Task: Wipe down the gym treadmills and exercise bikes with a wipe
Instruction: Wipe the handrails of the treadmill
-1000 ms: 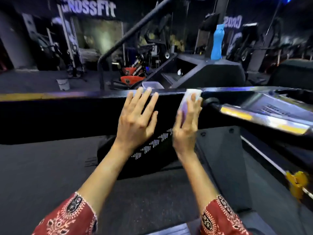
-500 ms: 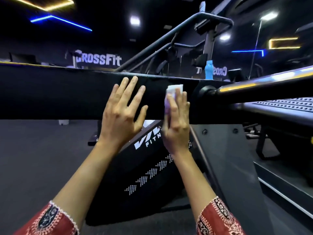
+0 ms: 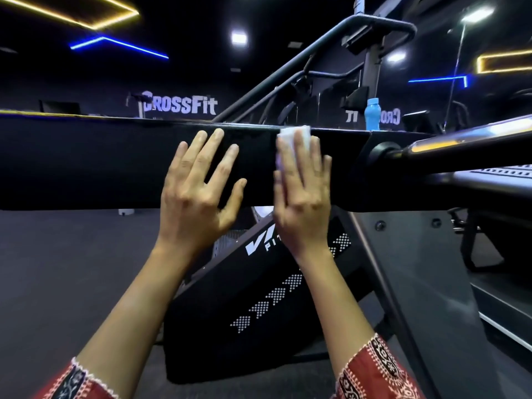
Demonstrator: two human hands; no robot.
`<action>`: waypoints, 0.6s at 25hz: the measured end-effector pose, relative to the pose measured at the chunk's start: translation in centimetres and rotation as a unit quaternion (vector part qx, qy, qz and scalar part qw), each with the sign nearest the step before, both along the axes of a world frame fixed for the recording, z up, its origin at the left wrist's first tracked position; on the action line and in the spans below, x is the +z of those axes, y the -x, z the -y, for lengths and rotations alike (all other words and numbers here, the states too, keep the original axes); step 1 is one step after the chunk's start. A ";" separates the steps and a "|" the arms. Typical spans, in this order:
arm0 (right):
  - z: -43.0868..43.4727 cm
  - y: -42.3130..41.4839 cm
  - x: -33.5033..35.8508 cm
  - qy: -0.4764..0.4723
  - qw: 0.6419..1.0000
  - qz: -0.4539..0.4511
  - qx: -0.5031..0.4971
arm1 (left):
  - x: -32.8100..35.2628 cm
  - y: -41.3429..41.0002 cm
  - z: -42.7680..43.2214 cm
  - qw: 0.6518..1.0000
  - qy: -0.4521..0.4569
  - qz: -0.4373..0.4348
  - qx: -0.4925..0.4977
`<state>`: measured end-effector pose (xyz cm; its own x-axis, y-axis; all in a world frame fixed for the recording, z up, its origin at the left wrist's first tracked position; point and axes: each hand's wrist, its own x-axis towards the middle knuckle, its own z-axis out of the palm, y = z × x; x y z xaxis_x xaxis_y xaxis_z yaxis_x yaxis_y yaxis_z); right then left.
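Two contacts on wide matte-black treadmill bar (image 3: pixel 86 162): left hand (image 3: pixel 198 194) flat, fingers straight & spread, holding nothing; right hand (image 3: pixel 302 197) just beside it, fingers straight & close together, pressing small white folded wipe (image 3: pixel 292 136) vs. bar's upper edge. Light-blue plastic bottle (image 3: pixel 372 113) stands behind bar, further right.

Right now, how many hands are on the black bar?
2: left hand flat and bare on the black bar side face; right hand beside it, pressing the wipe against the bar. Neither is hidden.
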<state>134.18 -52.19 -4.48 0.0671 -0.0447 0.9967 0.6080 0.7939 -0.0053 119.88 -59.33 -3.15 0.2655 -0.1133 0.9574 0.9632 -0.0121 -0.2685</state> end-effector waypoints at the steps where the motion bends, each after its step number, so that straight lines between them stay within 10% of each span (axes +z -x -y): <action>1: 0.1 0.0 -0.6 0.030 0.998 -0.045 0.020 | -0.4 0.4 0.2 1.000 0.002 -0.001 0.006; 15: 3.0 4.7 1.3 0.026 0.999 -0.013 0.023 | -1.4 4.0 2.5 0.999 -0.002 0.037 0.030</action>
